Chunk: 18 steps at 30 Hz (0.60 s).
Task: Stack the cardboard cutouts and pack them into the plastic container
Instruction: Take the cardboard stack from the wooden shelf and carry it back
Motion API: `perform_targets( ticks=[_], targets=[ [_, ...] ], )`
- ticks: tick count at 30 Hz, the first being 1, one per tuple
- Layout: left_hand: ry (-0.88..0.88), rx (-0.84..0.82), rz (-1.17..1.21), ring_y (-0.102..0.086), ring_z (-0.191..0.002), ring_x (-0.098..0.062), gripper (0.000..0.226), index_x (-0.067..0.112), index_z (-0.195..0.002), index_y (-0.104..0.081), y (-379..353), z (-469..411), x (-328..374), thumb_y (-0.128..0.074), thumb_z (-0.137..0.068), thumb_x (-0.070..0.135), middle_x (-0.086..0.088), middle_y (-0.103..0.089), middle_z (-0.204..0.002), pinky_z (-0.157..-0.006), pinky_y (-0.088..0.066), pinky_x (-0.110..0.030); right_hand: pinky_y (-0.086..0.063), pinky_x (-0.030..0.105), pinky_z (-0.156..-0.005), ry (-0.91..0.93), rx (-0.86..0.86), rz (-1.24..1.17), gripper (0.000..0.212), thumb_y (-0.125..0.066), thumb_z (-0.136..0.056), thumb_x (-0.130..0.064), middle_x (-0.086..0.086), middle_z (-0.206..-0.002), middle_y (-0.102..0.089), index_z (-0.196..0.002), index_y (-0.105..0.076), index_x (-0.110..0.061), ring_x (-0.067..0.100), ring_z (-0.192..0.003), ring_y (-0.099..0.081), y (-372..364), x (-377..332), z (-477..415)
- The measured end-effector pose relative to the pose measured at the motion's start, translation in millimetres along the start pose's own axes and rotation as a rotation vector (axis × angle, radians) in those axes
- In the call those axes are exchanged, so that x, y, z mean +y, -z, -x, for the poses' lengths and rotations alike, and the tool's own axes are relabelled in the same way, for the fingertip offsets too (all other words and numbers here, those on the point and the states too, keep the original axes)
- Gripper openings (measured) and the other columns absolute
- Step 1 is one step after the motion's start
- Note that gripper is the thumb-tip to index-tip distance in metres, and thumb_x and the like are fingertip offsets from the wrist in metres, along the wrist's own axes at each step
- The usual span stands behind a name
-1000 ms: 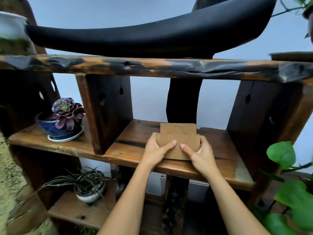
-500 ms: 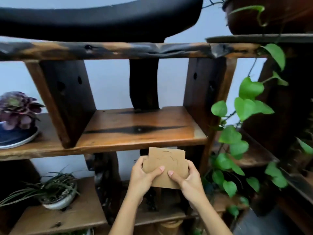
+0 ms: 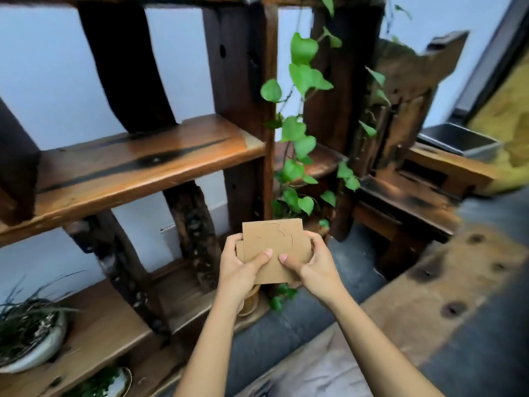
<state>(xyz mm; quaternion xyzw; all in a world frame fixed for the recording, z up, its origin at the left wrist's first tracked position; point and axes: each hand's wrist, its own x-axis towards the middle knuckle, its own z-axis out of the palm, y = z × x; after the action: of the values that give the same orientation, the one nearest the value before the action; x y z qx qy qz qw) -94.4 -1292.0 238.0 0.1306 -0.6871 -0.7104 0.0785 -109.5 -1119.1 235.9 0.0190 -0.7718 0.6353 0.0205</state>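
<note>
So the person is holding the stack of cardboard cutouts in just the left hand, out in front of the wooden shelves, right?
Not quite: the head view shows both hands on the cardboard cutouts, the left hand and the right hand each gripping a side. They are indeed held out in front of the wooden shelves.

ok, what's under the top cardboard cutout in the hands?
More cutouts: brown edges stick out beside the top cardboard cutout near the left hand and right hand. Their count and shapes are covered.

Single head-worn view looks forward and down, close above wooden shelving point(image 3: 137, 164).
</note>
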Motion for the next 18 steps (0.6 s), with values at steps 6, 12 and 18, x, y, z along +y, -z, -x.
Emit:
perform_targets(
  ticks=[6,12,18],
  targets=[
    [0.03,-0.212,-0.037,-0.074,-0.084,0.0,0.05,0.023,-0.115,-0.059,-71,35,-20,-0.089,-0.077,0.007,-0.001,-0.076,-0.107,-0.066,-0.059,-0.021,-0.054,0.047,-0.098,-0.096,0.233,-0.016,0.059,-0.089,-0.074,-0.022,-0.003,-0.119,-0.067,-0.122,-0.055,-0.028,0.013,-0.108,-0.066,71,26,53],
    [0.083,-0.373,-0.063,-0.073,-0.101,-0.016,0.055,0.022,-0.121,-0.057,-148,79,-43,-0.089,-0.078,0.009,-0.004,-0.074,-0.114,-0.08,-0.06,-0.03,-0.053,0.043,-0.099,-0.155,0.395,0.004,0.059,-0.088,-0.077,-0.019,-0.005,-0.119,-0.064,-0.124,-0.053,-0.026,0.011,-0.109,-0.062,147,46,105],
    [0.108,-0.563,-0.123,-0.072,-0.102,-0.021,0.054,0.015,-0.121,-0.057,-252,145,-59,-0.088,-0.078,0.006,-0.01,-0.073,-0.115,-0.086,-0.06,-0.036,-0.053,0.04,-0.097,-0.22,0.588,-0.007,0.059,-0.086,-0.078,-0.018,-0.004,-0.119,-0.064,-0.125,-0.051,-0.025,0.014,-0.11,-0.063,245,76,170]
  ],
)
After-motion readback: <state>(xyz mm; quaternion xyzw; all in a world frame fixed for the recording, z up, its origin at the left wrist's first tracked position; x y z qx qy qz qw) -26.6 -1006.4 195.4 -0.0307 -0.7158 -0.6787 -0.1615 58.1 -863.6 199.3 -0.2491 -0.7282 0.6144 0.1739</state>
